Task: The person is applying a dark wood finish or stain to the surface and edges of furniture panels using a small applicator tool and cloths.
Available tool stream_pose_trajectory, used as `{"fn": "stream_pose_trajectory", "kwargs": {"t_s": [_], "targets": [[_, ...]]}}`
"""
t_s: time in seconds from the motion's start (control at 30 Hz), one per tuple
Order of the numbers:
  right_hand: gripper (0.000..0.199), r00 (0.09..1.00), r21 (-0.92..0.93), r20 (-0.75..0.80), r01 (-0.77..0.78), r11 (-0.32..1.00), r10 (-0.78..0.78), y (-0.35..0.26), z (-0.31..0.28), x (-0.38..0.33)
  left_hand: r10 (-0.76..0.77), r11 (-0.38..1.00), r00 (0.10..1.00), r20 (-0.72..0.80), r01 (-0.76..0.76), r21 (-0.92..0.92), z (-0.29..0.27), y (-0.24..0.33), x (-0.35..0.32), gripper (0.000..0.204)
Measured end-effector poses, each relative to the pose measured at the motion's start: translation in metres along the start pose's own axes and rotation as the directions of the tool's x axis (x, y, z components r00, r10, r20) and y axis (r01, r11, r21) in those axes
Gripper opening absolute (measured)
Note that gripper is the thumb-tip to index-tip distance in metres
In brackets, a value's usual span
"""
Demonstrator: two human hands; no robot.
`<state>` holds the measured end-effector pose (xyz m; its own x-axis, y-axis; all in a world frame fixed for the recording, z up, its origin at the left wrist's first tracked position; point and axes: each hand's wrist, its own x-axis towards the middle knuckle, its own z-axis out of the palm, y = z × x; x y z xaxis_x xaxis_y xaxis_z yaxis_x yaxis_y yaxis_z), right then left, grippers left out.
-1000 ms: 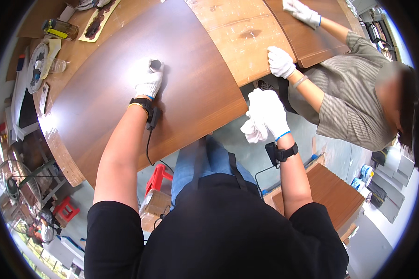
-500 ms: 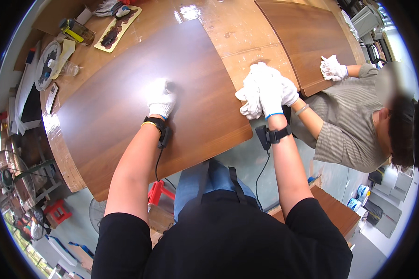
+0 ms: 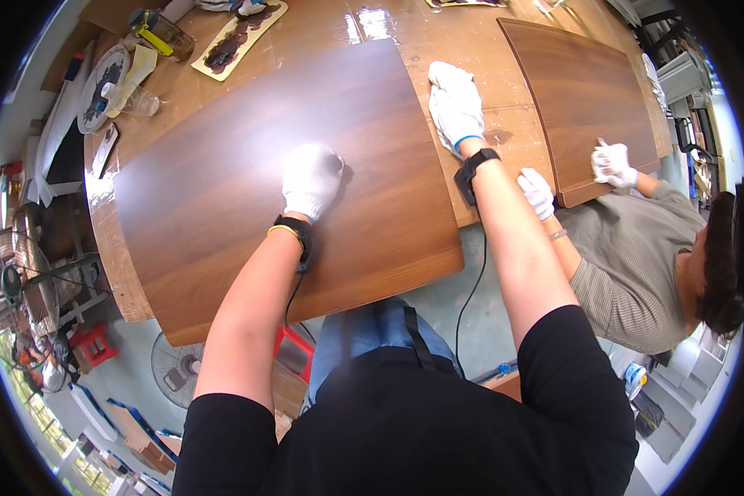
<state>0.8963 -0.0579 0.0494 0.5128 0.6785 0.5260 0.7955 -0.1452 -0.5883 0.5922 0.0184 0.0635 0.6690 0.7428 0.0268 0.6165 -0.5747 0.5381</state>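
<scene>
Lying across the wooden table (image 3: pixel 504 95) in the head view, a brown panel (image 3: pixel 372 140) sits beneath the left hand (image 3: pixel 312 183), white-gloved and curled; whether it grips anything cannot be told. The right hand (image 3: pixel 456 107), also gloved, is over the table just beyond the panel's right edge; its fingers do not show clearly, so I cannot tell whether they hold anything. Farther right, a co-worker (image 3: pixel 645 264) has one gloved hand (image 3: pixel 613 165) over a second panel (image 3: pixel 583 95). A dark-smeared yellow board (image 3: pixel 238 40) lies near a bottle (image 3: pixel 164 35).
</scene>
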Motion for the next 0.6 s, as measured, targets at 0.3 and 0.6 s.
{"fn": "stream_pose_trajectory", "kwargs": {"t_s": [0.3,0.6], "targets": [[0.028,0.975,-0.11,0.203,-0.074,0.991,0.095,0.03,0.027,0.055,-0.028,0.997,0.999,0.044,0.031,-0.073,-0.006,0.002,-0.003,0.018],[0.056,0.997,-0.417,0.081,0.039,0.908,-0.006,0.004,-0.007,0.056,-0.091,0.994,0.995,0.027,0.093,-0.051,-0.001,-0.004,-0.002,0.022]]}}
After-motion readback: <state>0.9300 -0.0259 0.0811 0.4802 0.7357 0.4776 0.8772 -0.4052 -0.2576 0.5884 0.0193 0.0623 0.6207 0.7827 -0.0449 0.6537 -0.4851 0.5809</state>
